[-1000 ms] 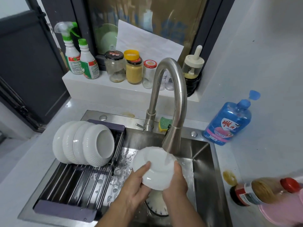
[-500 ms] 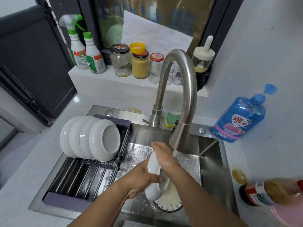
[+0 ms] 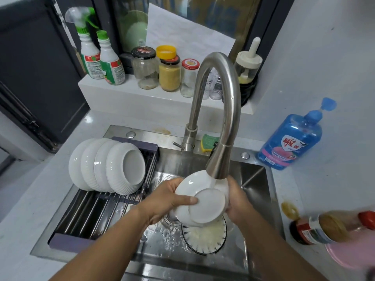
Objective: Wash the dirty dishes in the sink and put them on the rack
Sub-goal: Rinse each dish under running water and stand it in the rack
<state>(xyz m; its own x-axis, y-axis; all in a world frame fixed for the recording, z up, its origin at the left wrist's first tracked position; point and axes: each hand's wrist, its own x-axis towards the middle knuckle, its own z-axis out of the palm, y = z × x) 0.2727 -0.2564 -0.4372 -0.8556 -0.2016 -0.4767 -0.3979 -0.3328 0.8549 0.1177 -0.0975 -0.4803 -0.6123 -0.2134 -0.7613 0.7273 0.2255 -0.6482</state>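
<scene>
Done: four rinsed bowls [image 3: 107, 165] stand on edge at far left end of rack [image 3: 85, 211].
In hand: white bowl [image 3: 205, 201] under running faucet [image 3: 221, 163], base toward viewer, mid-sink [image 3: 255, 179].
Left hand [image 3: 162, 201] grips left side, thumb clamped across outside.
Right hand [image 3: 237, 201] holds right rim, fingers mostly hidden.
Left to do: patterned dish [image 3: 205, 238] on sink floor below, apparently unwashed.
Judged past halfway.

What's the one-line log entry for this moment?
step: rinsing | left hand: holds bowl | right hand: holds bowl | tap: running | rack: four bowls
</scene>
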